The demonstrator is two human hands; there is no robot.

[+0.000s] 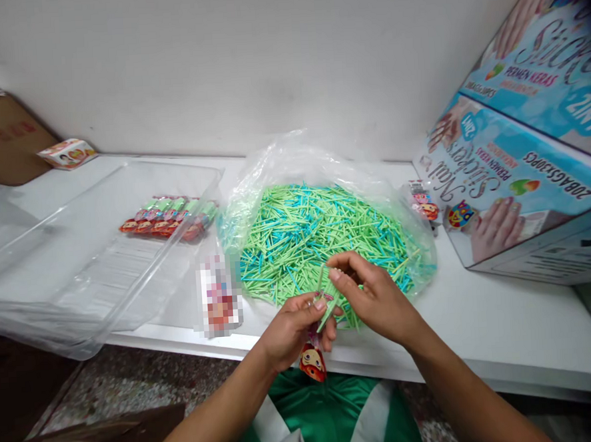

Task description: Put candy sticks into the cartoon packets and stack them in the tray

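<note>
Fingers [335, 274] of both hands pinch one green stick [331, 309]

On the blue carton [514, 187] to your right you can read "Nail Stickers", "PERMEN KERAS", "20BAGSx30PCS" and "2IN1".

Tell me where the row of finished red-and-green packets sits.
In the head view, the packets lie left of centre inside the clear plastic tray, just left of the bag of green and blue sticks.

A bag of sticks [301, 237] lies mid-bench [507, 328], toward the back edge. A tray [77, 248] holding packets [168, 219] overhangs the front edge at left. Stacked boxes [518, 181] fill the right back corner.
</note>
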